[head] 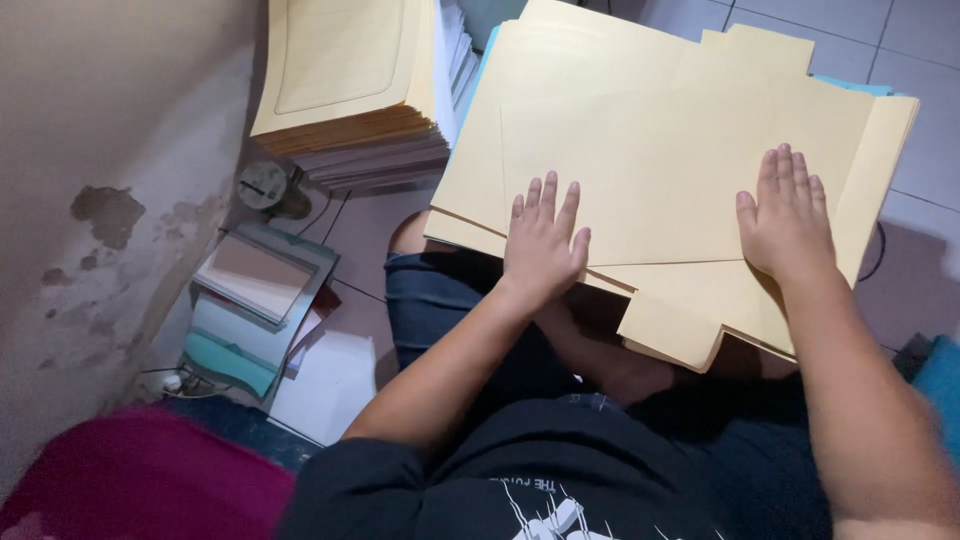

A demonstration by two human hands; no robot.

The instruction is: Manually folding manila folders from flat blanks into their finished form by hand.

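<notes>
A large tan paper sheet with cut flaps (660, 110) lies across my lap, on top of more tan sheets. One flap of it is folded over into a panel (650, 180). My left hand (545, 240) lies flat, fingers together, on the lower left corner of that folded panel. My right hand (790, 215) presses flat on the panel's right edge. Neither hand grips anything. A light blue sheet edge (850, 85) peeks out under the tan stack at the upper right.
A tall stack of finished tan envelopes and paper (350, 90) stands at the upper left on the tiled floor (930, 150). Beside it sits a small round clock (262, 185), then a pile of trays and papers (255, 310). A stained wall (100, 200) runs along the left.
</notes>
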